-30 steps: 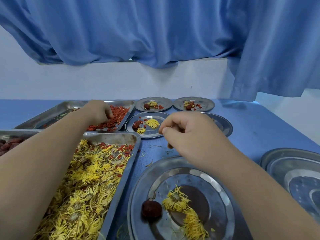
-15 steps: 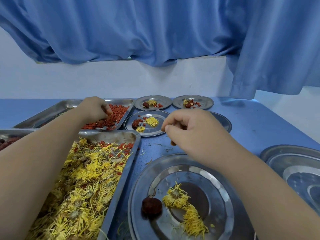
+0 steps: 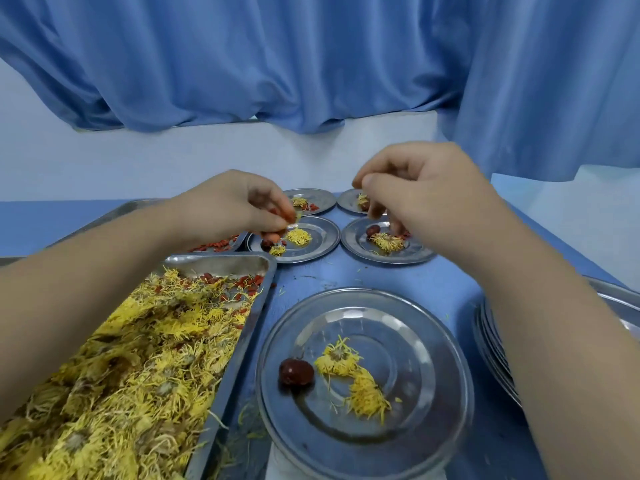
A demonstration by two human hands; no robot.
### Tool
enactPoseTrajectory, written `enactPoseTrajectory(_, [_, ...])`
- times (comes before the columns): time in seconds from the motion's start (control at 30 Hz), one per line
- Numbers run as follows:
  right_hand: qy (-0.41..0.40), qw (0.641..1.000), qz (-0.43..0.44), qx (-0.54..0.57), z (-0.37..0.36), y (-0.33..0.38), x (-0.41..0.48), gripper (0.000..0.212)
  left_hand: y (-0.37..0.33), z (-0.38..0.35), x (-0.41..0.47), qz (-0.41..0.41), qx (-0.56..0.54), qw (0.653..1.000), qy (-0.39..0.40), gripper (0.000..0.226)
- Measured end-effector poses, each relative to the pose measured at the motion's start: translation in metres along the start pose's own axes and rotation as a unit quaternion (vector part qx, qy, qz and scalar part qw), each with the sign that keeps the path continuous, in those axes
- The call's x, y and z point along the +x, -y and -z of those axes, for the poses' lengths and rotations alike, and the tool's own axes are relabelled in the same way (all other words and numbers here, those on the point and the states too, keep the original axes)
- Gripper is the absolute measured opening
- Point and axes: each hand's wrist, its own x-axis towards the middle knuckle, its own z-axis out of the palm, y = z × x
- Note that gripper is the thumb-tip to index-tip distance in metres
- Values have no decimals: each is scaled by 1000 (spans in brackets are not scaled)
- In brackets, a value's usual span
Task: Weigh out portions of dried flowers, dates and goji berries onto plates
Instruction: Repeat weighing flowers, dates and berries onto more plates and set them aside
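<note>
Steel crowds the blue tabletop [image 3: 398, 278]. Biggest is the long rectangular steel tray [image 3: 221, 263] heaped with yellow dried flowers [image 3: 138, 358]. It lies along the person's left, probably to keep the stock within an easy reach.

Next, the wide round steel plate [image 3: 433, 358] sits nearest the body. It carries one dark red date [image 3: 296, 372] and two flower heads [image 3: 337, 358] but no berries, so I judge its portion unfinished.

A stack of spare round steel plates [image 3: 491, 348] waits at the right edge.

Beyond, a second steel tray [image 3: 135, 206] of red goji berries [image 3: 214, 244] lies just behind the flower tray. Four small round steel plates [image 3: 323, 199] cluster beside it, likely so each pinch travels little.

The left hand [image 3: 235, 206] pinches goji berries in curled fingertips above the nearer left small plate [image 3: 322, 237]. The right hand [image 3: 422, 192] curls its fingers down over the nearer right small plate [image 3: 356, 242]; whether they hold anything I cannot tell.
</note>
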Motion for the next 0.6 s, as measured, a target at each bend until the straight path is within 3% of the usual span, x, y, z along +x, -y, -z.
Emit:
enactPoseTrajectory(0.1, [-4, 1000, 2, 9, 6, 7, -2, 18, -25, -30, -16, -19, -51, 995, 81, 18])
enactPoseTrajectory(0.33, [15, 1000, 17, 5, 7, 12, -6, 18, -49, -74, -25, -21, 38, 975, 218, 25])
enactPoseTrajectory(0.6, [14, 999, 28, 9, 13, 15, -7, 17, -65, -84, -28, -49, 60, 979, 189, 22])
